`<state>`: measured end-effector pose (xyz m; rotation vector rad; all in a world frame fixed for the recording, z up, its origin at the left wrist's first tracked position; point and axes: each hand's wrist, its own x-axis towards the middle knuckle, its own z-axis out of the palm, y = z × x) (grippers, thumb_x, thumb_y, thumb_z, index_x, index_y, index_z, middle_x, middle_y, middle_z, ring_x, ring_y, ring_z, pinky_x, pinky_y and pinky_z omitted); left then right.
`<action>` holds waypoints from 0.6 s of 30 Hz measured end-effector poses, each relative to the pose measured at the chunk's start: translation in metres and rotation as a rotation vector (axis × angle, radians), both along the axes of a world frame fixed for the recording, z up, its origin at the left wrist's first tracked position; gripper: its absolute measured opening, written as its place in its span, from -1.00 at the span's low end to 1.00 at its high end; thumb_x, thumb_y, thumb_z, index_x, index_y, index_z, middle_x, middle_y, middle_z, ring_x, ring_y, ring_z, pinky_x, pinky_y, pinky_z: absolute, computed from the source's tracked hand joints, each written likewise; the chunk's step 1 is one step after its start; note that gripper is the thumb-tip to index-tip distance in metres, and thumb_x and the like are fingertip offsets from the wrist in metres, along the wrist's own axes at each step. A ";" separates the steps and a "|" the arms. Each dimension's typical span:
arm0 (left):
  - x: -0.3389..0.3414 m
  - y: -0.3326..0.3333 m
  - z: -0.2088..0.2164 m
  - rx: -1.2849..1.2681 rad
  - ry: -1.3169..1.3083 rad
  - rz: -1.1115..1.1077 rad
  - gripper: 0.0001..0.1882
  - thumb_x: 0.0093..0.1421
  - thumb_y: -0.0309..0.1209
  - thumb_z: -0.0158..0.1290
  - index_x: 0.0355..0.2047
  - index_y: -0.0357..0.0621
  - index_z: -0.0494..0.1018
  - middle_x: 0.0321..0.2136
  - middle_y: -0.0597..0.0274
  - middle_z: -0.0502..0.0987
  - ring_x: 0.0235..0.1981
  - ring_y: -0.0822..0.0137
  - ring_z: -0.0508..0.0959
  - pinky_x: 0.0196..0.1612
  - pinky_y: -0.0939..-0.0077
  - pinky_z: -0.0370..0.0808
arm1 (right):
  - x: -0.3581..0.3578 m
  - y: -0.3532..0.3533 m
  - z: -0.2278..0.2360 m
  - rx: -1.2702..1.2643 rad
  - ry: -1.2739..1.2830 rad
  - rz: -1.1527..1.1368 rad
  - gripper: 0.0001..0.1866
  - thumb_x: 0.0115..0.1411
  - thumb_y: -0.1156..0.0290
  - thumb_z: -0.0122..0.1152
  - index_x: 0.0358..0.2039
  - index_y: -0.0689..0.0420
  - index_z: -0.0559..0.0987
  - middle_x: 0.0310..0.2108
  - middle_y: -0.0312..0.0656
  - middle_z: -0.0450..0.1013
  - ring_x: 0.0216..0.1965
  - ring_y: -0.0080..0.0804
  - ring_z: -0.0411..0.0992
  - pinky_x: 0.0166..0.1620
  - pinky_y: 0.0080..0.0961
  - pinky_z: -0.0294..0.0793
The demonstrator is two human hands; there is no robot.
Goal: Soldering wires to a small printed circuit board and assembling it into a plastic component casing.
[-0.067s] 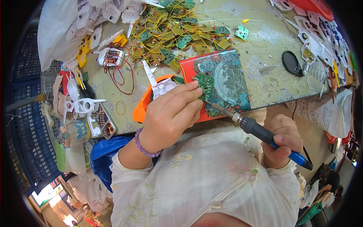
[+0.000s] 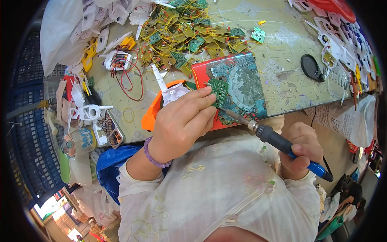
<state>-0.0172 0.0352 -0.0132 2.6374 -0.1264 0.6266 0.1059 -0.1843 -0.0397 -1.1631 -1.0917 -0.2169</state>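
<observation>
My left hand (image 2: 183, 117) is closed, its fingertips gripping the edge of a small green circuit board (image 2: 220, 89). The board is held over a red and teal book or box (image 2: 246, 82). In my right hand (image 2: 301, 151) is a soldering iron (image 2: 274, 136) with a black and blue handle. Its tip points left and reaches the board's lower edge; whether it touches cannot be made out. Partly behind my left hand lie an orange shell (image 2: 152, 113) and a white plastic housing (image 2: 172, 94).
Beyond the book spreads a heap of circuit boards with yellow wires (image 2: 181, 34). A battery holder with red wires (image 2: 121, 60) lies at left, near a phone (image 2: 115, 133). White plastic parts (image 2: 336, 46) and a black ring-shaped piece (image 2: 310, 66) are at right.
</observation>
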 end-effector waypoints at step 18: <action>0.000 -0.004 0.002 0.030 0.008 0.015 -0.80 -0.17 -0.62 0.24 -0.46 -0.27 0.51 -0.33 0.13 0.57 -0.18 0.13 0.60 -0.16 0.34 0.57 | 0.000 -0.007 -0.008 -0.089 -0.137 0.015 -0.68 0.33 0.13 -0.14 -0.35 0.15 0.32 -0.71 -0.29 0.23 -0.75 -0.46 0.23 -0.69 -0.51 0.19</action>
